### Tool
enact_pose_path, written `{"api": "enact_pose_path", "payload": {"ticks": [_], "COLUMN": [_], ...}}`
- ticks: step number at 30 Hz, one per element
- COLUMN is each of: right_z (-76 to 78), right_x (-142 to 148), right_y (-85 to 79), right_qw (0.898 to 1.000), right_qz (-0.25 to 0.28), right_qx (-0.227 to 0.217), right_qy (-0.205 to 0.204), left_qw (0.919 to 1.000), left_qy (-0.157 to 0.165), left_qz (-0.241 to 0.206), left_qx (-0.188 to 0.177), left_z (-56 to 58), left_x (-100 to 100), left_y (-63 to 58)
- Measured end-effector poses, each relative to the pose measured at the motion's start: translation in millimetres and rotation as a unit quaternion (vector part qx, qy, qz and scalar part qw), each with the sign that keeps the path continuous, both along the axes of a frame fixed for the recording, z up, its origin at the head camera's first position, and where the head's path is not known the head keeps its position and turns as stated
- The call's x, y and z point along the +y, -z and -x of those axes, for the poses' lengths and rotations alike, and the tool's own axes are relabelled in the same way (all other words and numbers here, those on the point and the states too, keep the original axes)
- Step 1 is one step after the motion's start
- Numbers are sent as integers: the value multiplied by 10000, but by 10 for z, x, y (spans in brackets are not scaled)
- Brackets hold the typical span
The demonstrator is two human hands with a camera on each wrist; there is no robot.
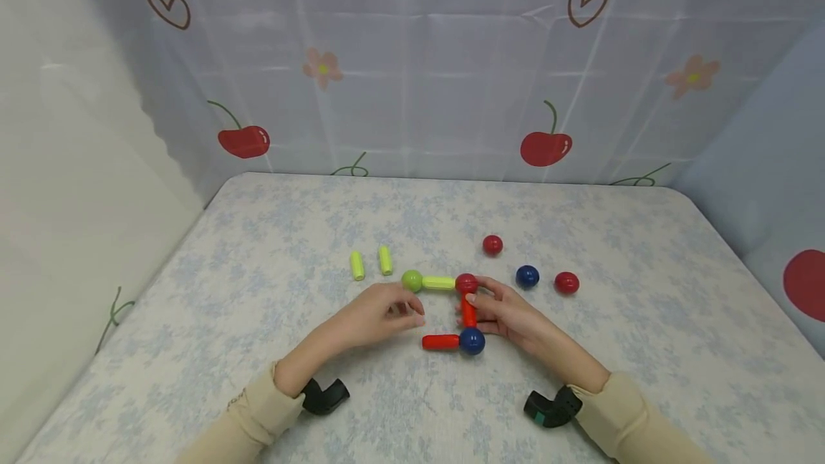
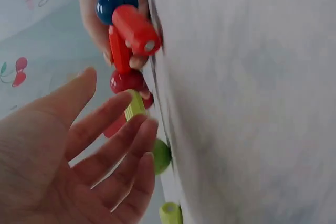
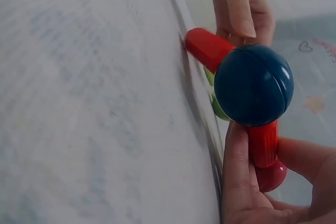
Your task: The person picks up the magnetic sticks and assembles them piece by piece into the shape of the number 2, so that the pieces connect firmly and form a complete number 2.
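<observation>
A chain of magnetic balls and rods lies across the middle of the table: a green ball (image 1: 412, 280), a yellow-green rod (image 1: 439, 283), a red ball (image 1: 467, 283), a red rod (image 1: 469, 312), a blue ball (image 1: 473, 341) and a second red rod (image 1: 441, 342) pointing left. My right hand (image 1: 512, 315) pinches the upright red rod between thumb and fingers, as the right wrist view also shows. Just left of the chain, near the green ball, my left hand (image 1: 384, 315) hovers with loosely bent fingers and holds nothing. Its spread fingers (image 2: 113, 156) show in the left wrist view.
Two loose yellow-green rods, one (image 1: 357, 266) beside the other (image 1: 385, 261), lie behind my left hand. To the right and back are a red ball (image 1: 493, 245), a loose blue ball (image 1: 527, 276) and another red ball (image 1: 567, 283). A printed curtain (image 1: 412, 113) hangs behind the table.
</observation>
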State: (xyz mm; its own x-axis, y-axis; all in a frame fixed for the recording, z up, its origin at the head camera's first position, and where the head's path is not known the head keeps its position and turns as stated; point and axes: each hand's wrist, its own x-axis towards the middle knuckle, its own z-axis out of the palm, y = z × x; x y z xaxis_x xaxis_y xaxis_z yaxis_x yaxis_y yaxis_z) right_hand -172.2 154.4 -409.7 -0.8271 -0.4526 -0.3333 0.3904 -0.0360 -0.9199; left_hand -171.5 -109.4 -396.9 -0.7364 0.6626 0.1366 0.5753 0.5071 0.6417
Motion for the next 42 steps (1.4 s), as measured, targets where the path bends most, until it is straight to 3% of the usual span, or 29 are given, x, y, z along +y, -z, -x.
{"api": "enact_pose_path", "payload": {"ticks": [4,6,10,16,21,25,29,32,34,38,42], "right_z": [11,15,19,18,15,12,7,11,15,20,23], "right_x": [17,21,22,16,10,15,23,26,28,30,35], "right_y": [12,21,25,4,-1,6,7,5,7,14,18], "right_qw": [10000,10000,10000,9999,9998,9999,9999,9998,9997,9995,9992], "right_qz": [3,19,41,3,-12,43,61,58,52,15,-122], "right_qx": [-31,-37,-31,41,11,18,137,215,239,310,378], "right_qy": [55,60,5,119,181,107,23,6,1,-25,-6], "left_qw": [9944,9921,9934,9954,9952,9930,9959,9975,9959,9963,9984], "left_qy": [-940,-1115,-923,-868,-889,-972,-482,132,364,459,346], "left_qz": [101,255,567,387,320,345,381,635,822,721,124], "left_qx": [482,520,370,91,241,572,660,296,52,-91,-434], "left_z": [141,209,278,276,261,193,72,-28,-77,-112,-100], "left_x": [-20,-9,27,47,55,90,147,184,204,230,223], "left_y": [-36,-38,-30,-12,-13,-52,-89,-74,-43,42,117]}}
